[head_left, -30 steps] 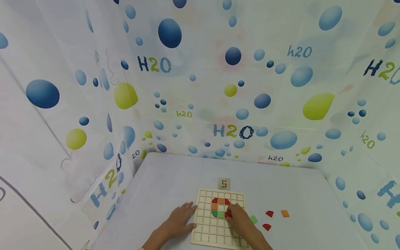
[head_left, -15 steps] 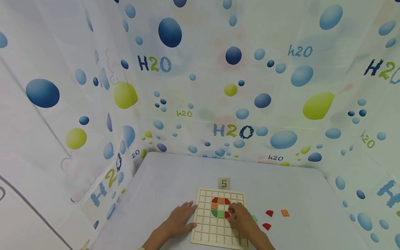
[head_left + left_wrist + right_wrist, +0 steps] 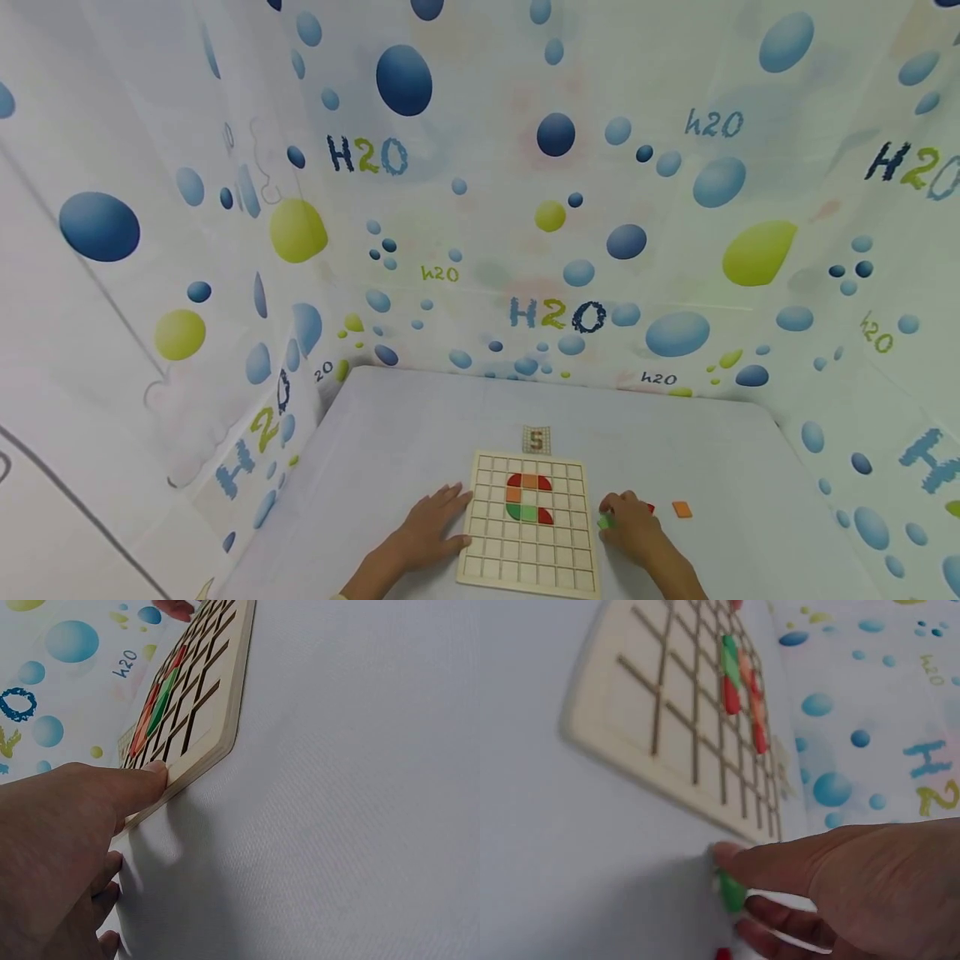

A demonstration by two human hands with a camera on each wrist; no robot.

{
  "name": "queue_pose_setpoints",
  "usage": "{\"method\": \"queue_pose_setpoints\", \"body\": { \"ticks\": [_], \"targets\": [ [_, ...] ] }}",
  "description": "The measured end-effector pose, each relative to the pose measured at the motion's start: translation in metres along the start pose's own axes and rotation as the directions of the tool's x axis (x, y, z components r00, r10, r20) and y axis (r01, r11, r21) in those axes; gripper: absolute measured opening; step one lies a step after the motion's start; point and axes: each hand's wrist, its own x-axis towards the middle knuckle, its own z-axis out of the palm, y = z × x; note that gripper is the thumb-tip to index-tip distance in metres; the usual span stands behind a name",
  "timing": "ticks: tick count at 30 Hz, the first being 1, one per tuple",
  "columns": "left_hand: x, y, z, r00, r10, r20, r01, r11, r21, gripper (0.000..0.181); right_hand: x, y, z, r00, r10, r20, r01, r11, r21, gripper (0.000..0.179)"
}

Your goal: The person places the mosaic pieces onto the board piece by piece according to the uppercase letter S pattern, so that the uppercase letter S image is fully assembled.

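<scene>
A wooden grid board [image 3: 487, 550] lies on the table with red, orange and green tiles set in its squares. A red quarter-round tile [image 3: 545, 517] sits at the lower right of this pattern. At the board's left edge rests my left hand [image 3: 431, 527], its fingers extended and touching the side; the left wrist view shows the thumb [image 3: 146, 784] on the rim. Right of the board, my right hand [image 3: 633, 525] pinches a green square tile [image 3: 732, 891] between thumb and fingers, low over the table. Behind that hand a red tile [image 3: 650, 507] is partly hidden.
An orange square tile [image 3: 682, 509] lies on the white tabletop [image 3: 720, 467] to the right of the right hand. Beyond the board's far edge is a small pattern card [image 3: 536, 440]. A printed curtain [image 3: 480, 333] hangs behind the table.
My right hand has left the red quarter-round tile on the board and moved right, off the board, to the green square tile. The left hand stays at the board's edge.
</scene>
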Motion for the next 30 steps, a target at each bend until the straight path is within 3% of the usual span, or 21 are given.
{"method": "queue_pose_setpoints", "body": {
  "ticks": [5,11,30],
  "targets": [
    [0.000,0.000,0.000,1.000,-0.001,-0.003,0.001,1.000,0.002,0.073,0.000,0.011,0.006,1.000,-0.024,-0.006,0.024,0.999,0.038,0.028],
    [0.000,0.001,-0.001,1.000,0.007,-0.009,-0.007,1.000,0.000,0.073,-0.004,0.013,0.003,0.999,0.036,0.034,-0.040,0.994,0.098,0.033],
    [-0.001,0.002,-0.001,1.000,0.000,-0.009,0.000,1.000,0.002,0.074,-0.005,0.019,0.006,1.000,-0.012,0.012,0.012,0.998,0.054,0.026]
  ]
}}
